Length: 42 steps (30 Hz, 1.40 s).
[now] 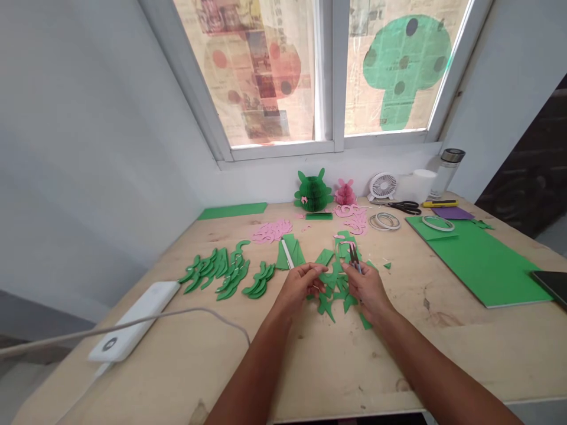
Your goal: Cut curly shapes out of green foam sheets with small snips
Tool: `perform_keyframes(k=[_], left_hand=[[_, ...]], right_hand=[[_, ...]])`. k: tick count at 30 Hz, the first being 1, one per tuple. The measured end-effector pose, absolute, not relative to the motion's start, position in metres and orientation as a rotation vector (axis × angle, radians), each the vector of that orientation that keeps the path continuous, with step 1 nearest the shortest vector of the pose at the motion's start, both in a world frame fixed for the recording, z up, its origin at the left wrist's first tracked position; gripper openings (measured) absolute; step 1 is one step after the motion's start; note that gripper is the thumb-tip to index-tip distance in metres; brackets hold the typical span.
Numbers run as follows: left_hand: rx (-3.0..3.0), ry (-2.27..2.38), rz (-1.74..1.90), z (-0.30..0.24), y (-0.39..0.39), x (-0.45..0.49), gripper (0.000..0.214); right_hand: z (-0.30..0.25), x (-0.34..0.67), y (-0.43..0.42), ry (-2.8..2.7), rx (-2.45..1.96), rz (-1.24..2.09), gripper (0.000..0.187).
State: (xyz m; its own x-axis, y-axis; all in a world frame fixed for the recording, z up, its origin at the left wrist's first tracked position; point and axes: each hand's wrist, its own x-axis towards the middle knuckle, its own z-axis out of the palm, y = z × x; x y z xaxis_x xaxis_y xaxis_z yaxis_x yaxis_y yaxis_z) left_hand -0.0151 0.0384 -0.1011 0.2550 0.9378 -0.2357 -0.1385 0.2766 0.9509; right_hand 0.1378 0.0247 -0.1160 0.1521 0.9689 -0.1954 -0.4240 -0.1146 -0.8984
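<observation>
The left hand (299, 287) pinches a green paper cutout (330, 277); the right hand (367, 288), at its 3 o'clock, grips small dark-bladed scissors (354, 257)

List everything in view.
table: one, pale wood, under everything
leaf cutouts: many, green, left
green scraps: pile, green, between hands
pink cutouts: two piles, pink, mid-table
honeycomb figures: two, green and pink, by wall
green sheet: one, green, right
tape rolls: several, whitish, right of centre
large scissors: one, black, back right
fan: one, white, back
power strip: one, white, left edge
small scissors: one, dark, held
left hand: touching green scraps
right hand: holding small scissors
</observation>
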Motion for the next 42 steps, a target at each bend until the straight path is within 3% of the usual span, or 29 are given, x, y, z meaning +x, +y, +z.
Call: perform_keyframes(k=[11,27,42], left_hand=[[0.887,1.007,0.934,-0.1024,0.0391,-0.0157,0.054],[1.098,1.024,0.84,-0.105,0.036,-0.0167,0.031],[1.042,1.05,0.865,-0.1058,0.0381,-0.0196,0.034]], right_hand=[[-0.1151,0.1384,0.0226,-0.693,-1.066,1.373,0.047],[-0.1181,0.1369,0.0235,-0.702,-1.038,1.379,0.045],[-0.1213,0.1381,0.0253,-0.68,-1.044,1.401,0.045]])
